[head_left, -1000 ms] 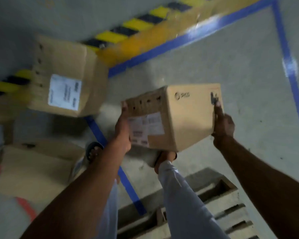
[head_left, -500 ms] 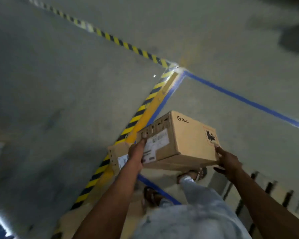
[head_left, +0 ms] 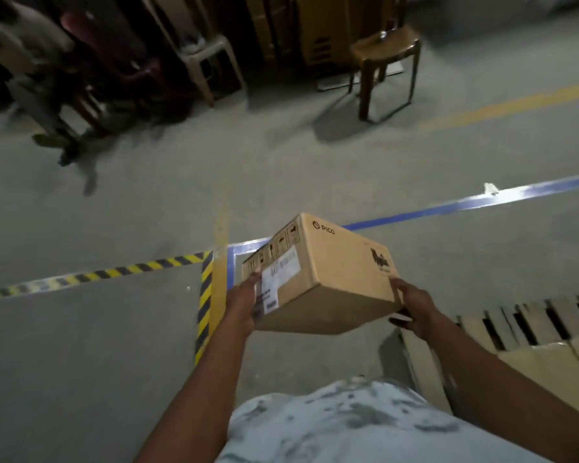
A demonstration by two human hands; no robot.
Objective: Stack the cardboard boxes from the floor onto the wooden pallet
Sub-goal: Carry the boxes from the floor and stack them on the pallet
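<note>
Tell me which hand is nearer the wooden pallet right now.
Right. The right hand grips the cardboard box's right end, just beside the wooden pallet. The left hand presses the box's labelled end, a box-length farther away.

A single head-worn camera looks forward and steeply down over the person's chest, wide-angled. Close in the middle of the view are both forearms and a box [head_left: 325, 275]; the floor [head_left: 114, 202] stretches away to chairs [head_left: 385, 58] along the far top edge.
</note>
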